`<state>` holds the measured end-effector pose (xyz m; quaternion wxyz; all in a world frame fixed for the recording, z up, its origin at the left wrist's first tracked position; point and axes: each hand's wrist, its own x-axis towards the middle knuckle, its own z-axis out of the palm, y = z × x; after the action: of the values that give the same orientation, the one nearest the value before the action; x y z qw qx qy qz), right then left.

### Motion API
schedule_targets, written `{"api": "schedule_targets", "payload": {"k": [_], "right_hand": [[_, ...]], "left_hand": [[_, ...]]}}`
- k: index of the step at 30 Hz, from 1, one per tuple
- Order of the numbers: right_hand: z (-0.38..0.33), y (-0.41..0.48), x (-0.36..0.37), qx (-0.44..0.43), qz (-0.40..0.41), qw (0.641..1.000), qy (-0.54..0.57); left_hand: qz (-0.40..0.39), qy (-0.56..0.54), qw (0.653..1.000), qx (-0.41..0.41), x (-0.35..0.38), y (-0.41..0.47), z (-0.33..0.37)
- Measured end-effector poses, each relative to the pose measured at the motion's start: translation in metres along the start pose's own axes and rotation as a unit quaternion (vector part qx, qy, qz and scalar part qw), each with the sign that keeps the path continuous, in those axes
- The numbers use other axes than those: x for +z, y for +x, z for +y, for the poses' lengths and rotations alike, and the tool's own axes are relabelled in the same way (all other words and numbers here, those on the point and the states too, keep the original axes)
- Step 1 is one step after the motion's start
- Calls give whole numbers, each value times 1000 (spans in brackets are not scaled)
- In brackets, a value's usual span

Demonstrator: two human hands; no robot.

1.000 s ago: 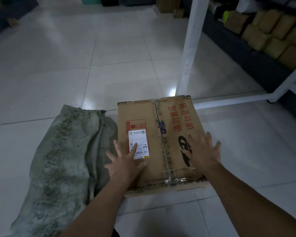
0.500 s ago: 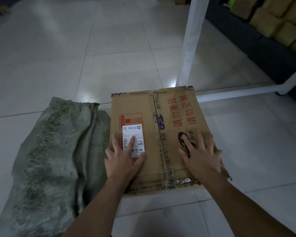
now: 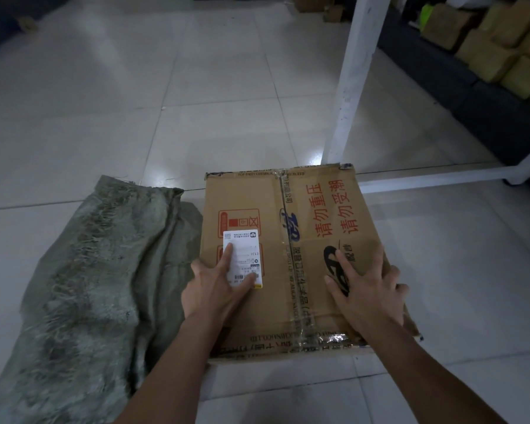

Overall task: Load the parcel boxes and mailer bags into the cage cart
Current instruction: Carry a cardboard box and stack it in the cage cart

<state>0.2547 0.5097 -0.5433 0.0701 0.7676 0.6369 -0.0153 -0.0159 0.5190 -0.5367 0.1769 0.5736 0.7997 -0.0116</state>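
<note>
1. The left hand (image 3: 218, 289) lies flat on the cardboard box (image 3: 245, 197), fingers spread, with the forefinger across the box's white label (image 3: 250, 249).
2. The right hand (image 3: 371, 296) rests on the box's top near its right edge, fingers straight and apart.
3. The box sits on the tiled floor (image 3: 196, 102) at lower centre, touching a grey-green sack (image 3: 98, 270) on its left.
4. A white post (image 3: 352, 78) rises behind the box, and brown parcels (image 3: 496, 41) fill the upper right.

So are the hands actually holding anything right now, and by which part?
Nothing is gripped. Both lie open on the top face of the cardboard box: the left hand over its white label, the right hand near its right edge.
</note>
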Motion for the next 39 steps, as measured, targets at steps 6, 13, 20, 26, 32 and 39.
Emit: {"api": "schedule_targets", "payload": {"k": [6,13,20,26,32,39], "right_hand": [[1,3,-4,-16,-7,1000,-9],[-9,1,-46,-8,18,1000,20],[-37,-12,-130,-21,10,998,61],[-84,-26,-223,-59,63,989,120],[-107,-36,-300,-77,94,980,160],[-108,-56,-444,-115,74,980,143]], "left_hand": [[-21,4,1000,-8,-3,-3,12],[-10,5,1000,-20,-35,-14,13],[79,47,996,-1,-120,-26,-12],[133,39,990,-37,-215,-48,-53],[212,28,976,-42,-320,-75,-60],[198,29,976,-83,-459,-138,-47]]}}
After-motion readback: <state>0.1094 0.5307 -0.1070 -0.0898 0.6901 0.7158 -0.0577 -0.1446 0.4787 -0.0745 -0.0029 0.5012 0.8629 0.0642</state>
